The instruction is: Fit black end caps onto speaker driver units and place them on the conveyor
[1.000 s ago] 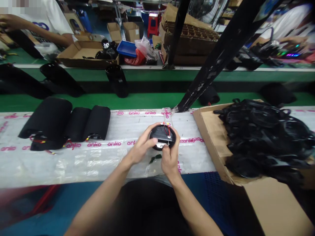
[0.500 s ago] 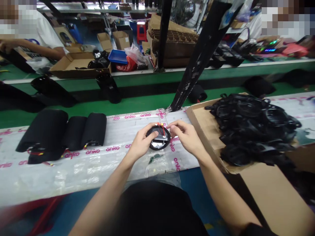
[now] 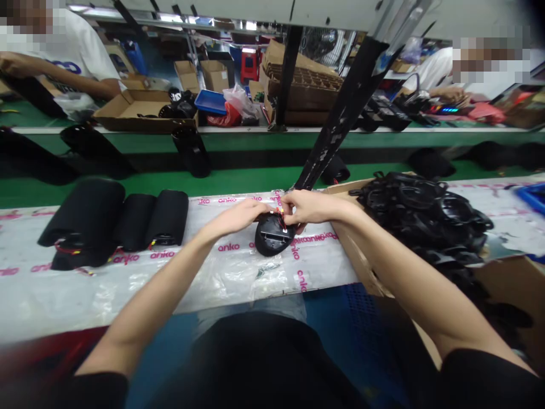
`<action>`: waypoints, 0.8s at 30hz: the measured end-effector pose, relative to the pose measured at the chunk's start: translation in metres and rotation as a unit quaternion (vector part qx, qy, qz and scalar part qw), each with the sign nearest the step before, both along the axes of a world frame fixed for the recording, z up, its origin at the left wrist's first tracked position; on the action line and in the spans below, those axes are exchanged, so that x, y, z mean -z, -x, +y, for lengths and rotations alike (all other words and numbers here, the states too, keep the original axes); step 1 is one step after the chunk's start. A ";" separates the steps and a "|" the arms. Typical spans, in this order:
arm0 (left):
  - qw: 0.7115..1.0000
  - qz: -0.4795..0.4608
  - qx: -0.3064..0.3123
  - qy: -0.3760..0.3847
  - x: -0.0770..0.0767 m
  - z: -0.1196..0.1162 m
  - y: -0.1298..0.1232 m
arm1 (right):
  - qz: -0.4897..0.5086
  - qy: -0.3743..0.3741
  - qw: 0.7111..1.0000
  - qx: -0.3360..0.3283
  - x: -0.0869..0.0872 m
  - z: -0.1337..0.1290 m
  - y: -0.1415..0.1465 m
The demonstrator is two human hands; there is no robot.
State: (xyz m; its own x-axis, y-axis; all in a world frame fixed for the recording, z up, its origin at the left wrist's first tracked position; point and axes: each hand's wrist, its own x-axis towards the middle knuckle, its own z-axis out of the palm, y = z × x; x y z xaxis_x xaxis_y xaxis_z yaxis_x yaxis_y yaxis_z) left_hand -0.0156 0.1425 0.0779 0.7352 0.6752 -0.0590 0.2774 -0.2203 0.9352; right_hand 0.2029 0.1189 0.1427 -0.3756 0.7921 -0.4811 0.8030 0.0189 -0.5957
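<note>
Bent close about thin red wires point(image 3: 281, 218) with the right hand point(image 3: 310, 205), and reaching to the far left edge of a round black part point(image 3: 272, 243) with the left hand point(image 3: 240, 216); impossible to tell whether clamped with either. Held or resting just nearer the body than both sets of fingertips, over a plastic-wrapped bench point(image 3: 230, 278). Flanked by dark cylinders point(image 3: 168, 218), left, and a cardboard box point(image 3: 356, 261), right.

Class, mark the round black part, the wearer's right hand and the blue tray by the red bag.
Round black part point(image 3: 273, 238), head view: upturned face.
Right hand point(image 3: 308, 205), head view: its back.
Blue tray point(image 3: 211, 103), head view: inner floor.
</note>
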 end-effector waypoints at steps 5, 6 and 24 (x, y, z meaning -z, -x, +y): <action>0.963 0.178 0.155 -0.129 -0.039 0.031 -0.007 | -0.002 0.005 1.000 -0.002 0.000 0.000 0.001; 0.957 0.194 0.170 -0.129 -0.045 0.034 -0.012 | -0.005 -0.007 1.000 -0.008 0.000 -0.002 0.001; 0.882 0.278 0.250 -0.286 -0.073 0.035 -0.031 | 0.012 -0.127 0.989 0.069 0.023 -0.043 -0.007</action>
